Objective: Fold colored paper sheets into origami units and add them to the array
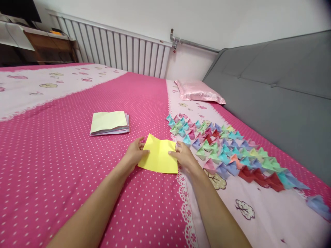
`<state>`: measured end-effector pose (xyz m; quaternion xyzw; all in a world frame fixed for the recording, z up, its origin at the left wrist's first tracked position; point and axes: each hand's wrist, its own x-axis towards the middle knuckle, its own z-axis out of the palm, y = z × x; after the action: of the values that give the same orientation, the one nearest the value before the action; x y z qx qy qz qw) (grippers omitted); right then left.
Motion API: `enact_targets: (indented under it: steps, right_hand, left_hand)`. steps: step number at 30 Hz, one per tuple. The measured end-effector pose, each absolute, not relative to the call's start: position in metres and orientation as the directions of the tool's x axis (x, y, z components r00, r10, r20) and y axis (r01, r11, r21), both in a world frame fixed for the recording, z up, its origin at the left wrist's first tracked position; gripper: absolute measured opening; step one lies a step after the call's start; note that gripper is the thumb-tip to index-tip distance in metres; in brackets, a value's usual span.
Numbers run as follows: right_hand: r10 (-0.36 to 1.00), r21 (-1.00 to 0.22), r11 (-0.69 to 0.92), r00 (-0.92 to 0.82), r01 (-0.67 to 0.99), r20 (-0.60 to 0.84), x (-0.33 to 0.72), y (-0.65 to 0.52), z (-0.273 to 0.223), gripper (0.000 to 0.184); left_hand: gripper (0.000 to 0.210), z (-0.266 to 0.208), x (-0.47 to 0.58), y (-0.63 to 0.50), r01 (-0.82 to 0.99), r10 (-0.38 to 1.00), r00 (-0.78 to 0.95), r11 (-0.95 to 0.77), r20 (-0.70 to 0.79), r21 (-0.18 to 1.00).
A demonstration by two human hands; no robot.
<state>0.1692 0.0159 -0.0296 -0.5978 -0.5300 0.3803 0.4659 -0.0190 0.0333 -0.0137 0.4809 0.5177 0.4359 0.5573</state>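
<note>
A bright yellow sheet of paper [159,156] is held up between my two hands, with a faint crease down its middle and its top edge slightly bent. My left hand [134,151] pinches the left side, thumb on the front face and fingers behind. On the right side, my right hand [184,155] grips the sheet the same way. Just beyond my left hand lies a stack of coloured paper [110,122], pale yellow on top. Many folded paper boats [214,146] in several colours stand in rows to the right of my right hand.
Everything rests on a bed with a pink dotted cover [77,162]. A pink pillow [198,92] lies at the far end, beside a grey padded headboard [274,79]. A white radiator [116,44] lines the back wall, and a wooden desk [49,43] stands at the far left.
</note>
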Motion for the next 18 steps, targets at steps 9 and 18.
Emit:
enact_targets:
  steps: [9, 18]
  right_hand:
    - [0.993, -0.953, -0.114, -0.073, -0.282, -0.098, 0.17, 0.002, 0.012, 0.053]
    - [0.999, -0.943, -0.046, -0.038, -0.329, -0.035, 0.174, -0.005, 0.025, 0.043]
  left_hand:
    - [0.042, 0.013, -0.026, 0.023, -0.394, 0.984, 0.175, 0.106, -0.039, 0.913]
    - [0.041, 0.015, -0.027, 0.012, -0.27, 0.886, 0.449, 0.261, -0.118, 0.927]
